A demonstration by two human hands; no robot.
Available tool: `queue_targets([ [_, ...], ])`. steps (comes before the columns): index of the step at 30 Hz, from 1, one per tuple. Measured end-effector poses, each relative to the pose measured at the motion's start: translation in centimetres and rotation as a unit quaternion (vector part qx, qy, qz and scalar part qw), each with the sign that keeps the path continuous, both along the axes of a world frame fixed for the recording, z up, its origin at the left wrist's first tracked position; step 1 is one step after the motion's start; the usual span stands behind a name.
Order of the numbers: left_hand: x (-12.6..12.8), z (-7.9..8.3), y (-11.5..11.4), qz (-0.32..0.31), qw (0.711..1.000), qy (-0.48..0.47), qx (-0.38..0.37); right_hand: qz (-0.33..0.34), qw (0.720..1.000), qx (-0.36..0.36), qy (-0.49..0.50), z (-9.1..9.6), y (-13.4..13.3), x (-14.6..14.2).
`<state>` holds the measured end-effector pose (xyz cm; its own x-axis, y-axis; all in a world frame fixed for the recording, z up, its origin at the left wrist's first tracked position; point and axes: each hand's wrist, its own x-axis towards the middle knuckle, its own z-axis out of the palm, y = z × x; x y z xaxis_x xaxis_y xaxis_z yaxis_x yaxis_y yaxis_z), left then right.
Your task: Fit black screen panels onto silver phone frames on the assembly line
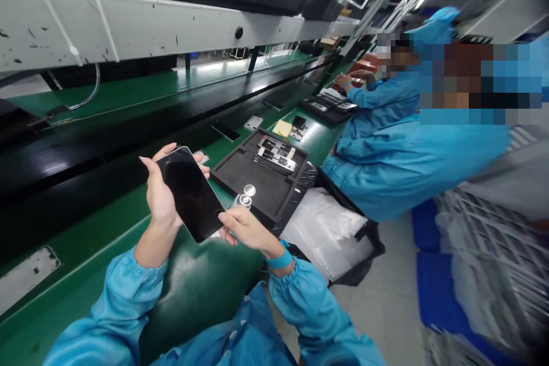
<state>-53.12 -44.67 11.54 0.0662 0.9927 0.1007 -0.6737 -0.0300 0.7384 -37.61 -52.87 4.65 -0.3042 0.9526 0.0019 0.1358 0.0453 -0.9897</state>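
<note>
Head camera, looking down at my own hands:

1. My left hand (160,191) holds a smartphone (191,194) up from behind, its fingers (165,151) curled round to the far edge and clamped on it. The dark glass faces me, and the phone sits clear of the counter.
2. The phone's long axis runs diagonally, from upper left down to lower right, so its lower end points toward my other hand.
3. My right hand (246,230) is beside that lower end, with its fingers (227,217) extended and close together. The tips seem to meet the phone's edge, though from this angle I can't tell whether they press on it or only graze it.
4. Under my hands lies the green counter (92,257). Just past the phone sits a black foam tray (227,177) holding a stack of phone frames (274,154), with a small metal fitting (245,197) at its near edge and a yellow sticky note (282,128) beyond.
5. To the right, a bag of clear plastic film (326,234) lies beside the tray. Further along, a co-worker in a blue smock (377,148) works over a second tray (328,106), beneath a white steel shelf (128,17).
</note>
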Motion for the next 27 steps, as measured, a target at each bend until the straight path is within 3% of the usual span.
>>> queue_targets([
  [6,-0.2,0.3,-0.4,0.032,0.999,0.003,0.034,-0.076,0.995,0.022,0.057,-1.3,1.4,-1.9],
  [11,-0.5,0.0,-0.1,0.06,0.997,0.003,0.055,-0.04,0.996,-0.027,0.076,-1.1,1.6,-2.6],
  [14,-0.7,-0.6,0.2,0.043,0.996,0.011,0.08,-0.029,0.996,-0.028,0.074,-0.8,2.0,-2.6],
  [17,-0.7,-1.2,0.7,0.035,0.993,-0.002,0.115,0.036,0.992,-0.032,0.12,-0.8,2.6,-3.0],
  [20,-0.3,-1.7,1.4,0.098,0.986,-0.031,0.13,0.065,0.988,-0.056,0.13,-1.0,3.2,-4.0],
  [24,-0.2,-1.8,3.4,0.159,0.987,-0.035,0.018,0.051,0.993,-0.07,0.085,-1.3,4.4,-3.8],
  [27,-1.6,-2.2,7.2,0.137,0.988,-0.017,-0.073,0.015,0.999,-0.028,-0.044,-0.8,6.0,1.7],
])
